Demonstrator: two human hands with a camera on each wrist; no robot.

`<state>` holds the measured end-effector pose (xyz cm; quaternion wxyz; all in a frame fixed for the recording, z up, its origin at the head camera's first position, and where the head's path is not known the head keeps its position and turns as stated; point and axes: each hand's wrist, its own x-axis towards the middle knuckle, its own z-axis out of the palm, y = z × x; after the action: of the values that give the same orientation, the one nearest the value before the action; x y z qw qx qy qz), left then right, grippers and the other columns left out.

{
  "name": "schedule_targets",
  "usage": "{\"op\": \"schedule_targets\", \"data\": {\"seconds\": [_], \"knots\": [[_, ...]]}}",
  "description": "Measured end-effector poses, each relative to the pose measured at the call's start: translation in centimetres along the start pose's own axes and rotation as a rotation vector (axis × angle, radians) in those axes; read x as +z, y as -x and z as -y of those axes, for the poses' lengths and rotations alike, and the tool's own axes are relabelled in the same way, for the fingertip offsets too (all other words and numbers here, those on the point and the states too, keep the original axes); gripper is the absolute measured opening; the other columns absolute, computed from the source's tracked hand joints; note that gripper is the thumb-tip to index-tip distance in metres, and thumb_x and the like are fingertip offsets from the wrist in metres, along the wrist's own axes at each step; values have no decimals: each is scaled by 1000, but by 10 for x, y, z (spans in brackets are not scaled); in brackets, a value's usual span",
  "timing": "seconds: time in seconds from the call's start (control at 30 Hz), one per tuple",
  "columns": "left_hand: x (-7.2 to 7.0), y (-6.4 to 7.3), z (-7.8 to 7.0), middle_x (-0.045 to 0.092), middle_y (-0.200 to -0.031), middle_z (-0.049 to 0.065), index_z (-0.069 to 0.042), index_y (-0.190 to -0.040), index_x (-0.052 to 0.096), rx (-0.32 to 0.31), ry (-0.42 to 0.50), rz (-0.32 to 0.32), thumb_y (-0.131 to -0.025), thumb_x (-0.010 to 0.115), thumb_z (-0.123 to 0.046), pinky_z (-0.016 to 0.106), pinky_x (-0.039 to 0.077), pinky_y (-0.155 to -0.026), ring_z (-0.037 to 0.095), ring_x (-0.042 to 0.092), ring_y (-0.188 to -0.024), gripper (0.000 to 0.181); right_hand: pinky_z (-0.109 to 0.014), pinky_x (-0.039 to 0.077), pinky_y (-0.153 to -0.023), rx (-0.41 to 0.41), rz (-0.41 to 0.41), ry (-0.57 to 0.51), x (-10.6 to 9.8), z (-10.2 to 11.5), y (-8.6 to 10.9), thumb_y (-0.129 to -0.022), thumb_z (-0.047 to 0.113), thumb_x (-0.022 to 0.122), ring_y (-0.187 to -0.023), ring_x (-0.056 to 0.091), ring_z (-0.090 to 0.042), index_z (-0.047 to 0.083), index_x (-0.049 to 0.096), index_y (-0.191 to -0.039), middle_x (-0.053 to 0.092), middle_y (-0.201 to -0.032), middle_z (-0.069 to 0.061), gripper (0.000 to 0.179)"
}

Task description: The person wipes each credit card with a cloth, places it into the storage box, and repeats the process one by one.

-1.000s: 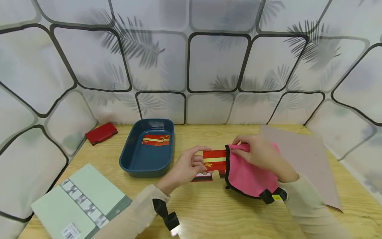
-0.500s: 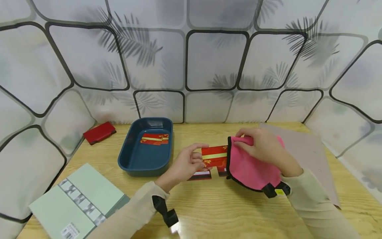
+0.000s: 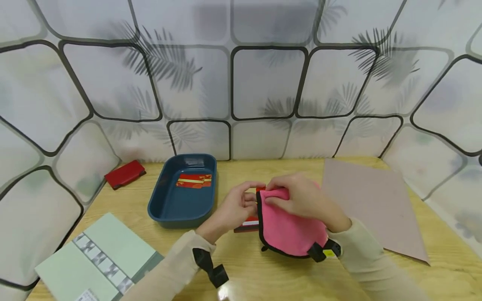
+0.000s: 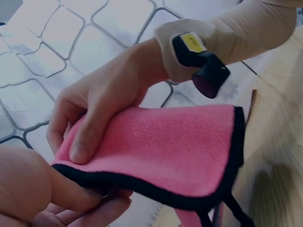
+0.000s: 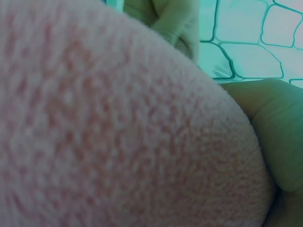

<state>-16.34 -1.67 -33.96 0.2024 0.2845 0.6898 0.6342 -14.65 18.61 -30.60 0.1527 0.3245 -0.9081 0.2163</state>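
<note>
A pink plush cloth (image 3: 290,234) with black edging is gripped by my right hand (image 3: 306,198), thumb on top in the left wrist view. My left hand (image 3: 235,207) pinches a red card (image 3: 260,189) with a yellow stripe, and the cloth now covers most of that card. In the left wrist view the left fingers (image 4: 28,184) sit at the black edge of the cloth. Another red card (image 3: 246,225) with a white strip lies on the table below the left hand, partly under the cloth. Cloth fills most of the right wrist view.
A blue tray (image 3: 180,207) stands left of the hands, with red-and-yellow cards (image 3: 193,180) in it. Behind it to the left lies a red wallet (image 3: 125,174). A pale green folder box (image 3: 94,255) is at the front left; a greyish-pink board (image 3: 370,205) lies at the right.
My right hand has moved left with the cloth, over the red card in the left hand. The left hand has stayed nearly in place.
</note>
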Motion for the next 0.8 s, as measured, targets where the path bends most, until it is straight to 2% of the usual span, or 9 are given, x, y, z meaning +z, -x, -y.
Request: {"op": "schedule_targets", "data": {"seconds": [0.07, 0.17, 0.27, 0.37, 0.43, 0.5, 0.6, 0.8], "knots": [[-3, 2, 0, 63, -119, 26, 0, -139, 41, 8, -7, 20, -89, 47, 17, 35, 57, -83, 26, 67, -101, 52, -21, 45, -60, -15, -10, -30, 7, 1, -3, -81, 22, 78, -67, 52, -4, 21, 69, -86, 65, -78, 12, 10], [-5, 4, 1, 64, -118, 27, -1, -137, 43, 5, -21, 17, -89, 45, 17, 34, 57, -83, 25, 68, -99, 52, -21, 42, -57, 2, -26, -44, 13, 1, -6, -81, 21, 78, -63, 48, -3, 20, 67, -86, 63, -75, 11, 12], [-4, 4, 3, 67, -107, 25, 0, -136, 44, 14, -61, 9, -86, 42, 19, 31, 58, -77, 17, 67, -84, 53, -21, 38, -53, 46, -38, -39, 16, -1, -3, -79, 20, 80, -58, 42, -4, 18, 63, -85, 57, -70, 10, 18], [-1, 3, 5, 67, -90, 19, 1, -136, 44, 7, -67, 10, -85, 43, 20, 31, 58, -75, 12, 63, -75, 54, -21, 37, -52, 92, -40, -30, 15, -5, 3, -79, 19, 80, -57, 41, -3, 17, 57, -83, 53, -67, 11, 24], [0, 3, 7, 58, -74, 11, 2, -135, 44, 6, -61, 11, -84, 44, 22, 34, 58, -74, 12, 57, -66, 55, -21, 38, -53, 110, -44, -17, 14, -7, 7, -78, 20, 81, -58, 43, -3, 18, 55, -81, 53, -67, 12, 25], [-1, 3, 6, 46, -66, 4, 2, -134, 43, 5, -55, 1, -84, 44, 23, 36, 59, -74, 12, 53, -60, 55, -21, 38, -54, 123, -46, -9, 12, -10, 9, -78, 20, 80, -59, 44, -2, 18, 55, -81, 54, -67, 12, 25], [-1, 4, 7, 35, -63, 1, 3, -133, 44, 18, -59, -2, -83, 45, 24, 35, 59, -72, 11, 43, -52, 54, -21, 38, -54, 125, -64, 16, 7, -16, 14, -77, 20, 81, -59, 44, -3, 18, 55, -79, 53, -66, 12, 26], [-2, 6, 6, 38, -64, 2, 3, -132, 45, 20, -56, -6, -82, 47, 25, 34, 59, -69, 13, 43, -49, 54, -21, 38, -53, 126, -61, 47, -5, -29, 21, -77, 19, 81, -58, 43, -3, 20, 57, -80, 52, -65, 13, 24]]}}
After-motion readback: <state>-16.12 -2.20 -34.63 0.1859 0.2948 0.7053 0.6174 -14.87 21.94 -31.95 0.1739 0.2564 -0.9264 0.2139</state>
